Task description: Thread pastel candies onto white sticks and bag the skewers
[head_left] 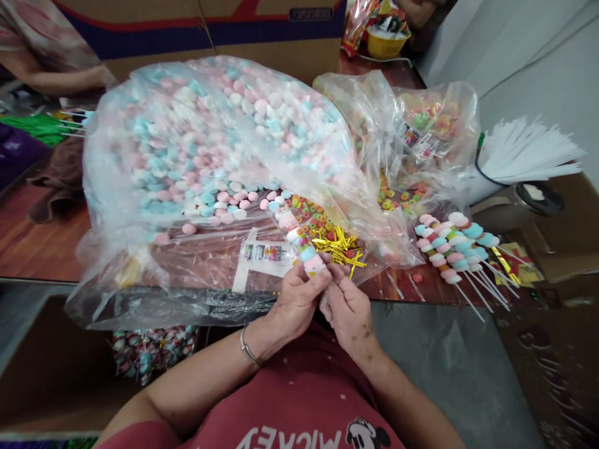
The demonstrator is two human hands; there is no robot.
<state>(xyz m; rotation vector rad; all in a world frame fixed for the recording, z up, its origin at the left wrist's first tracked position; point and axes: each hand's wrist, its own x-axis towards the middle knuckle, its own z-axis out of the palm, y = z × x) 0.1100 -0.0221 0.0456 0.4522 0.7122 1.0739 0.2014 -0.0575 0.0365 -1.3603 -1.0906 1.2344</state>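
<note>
A marshmallow skewer (306, 254) in pink, white and blue, with small coloured rings between the pieces, points away from me. My left hand (296, 302) is closed around its lower end. Against the left fingertips, my right hand (350, 312) pinches at the base of the skewer; whatever is between those fingers is hidden. Just beyond the hands lie gold twist ties (339, 244) and loose ring candies (311, 212). A large clear bag of marshmallows (210, 137) spills some pieces toward me. To the left of the skewer is a printed label (266, 251).
Finished-looking marshmallow skewers (456, 246) are piled at the right table edge. Behind them stand white sticks (528, 153) and a lidded mug (510, 202). A bag of ring candies (430, 121) sits at back right. Below left, a cardboard box (56, 368) holds wrapped sweets. Another person's arm (60, 78) shows at far left.
</note>
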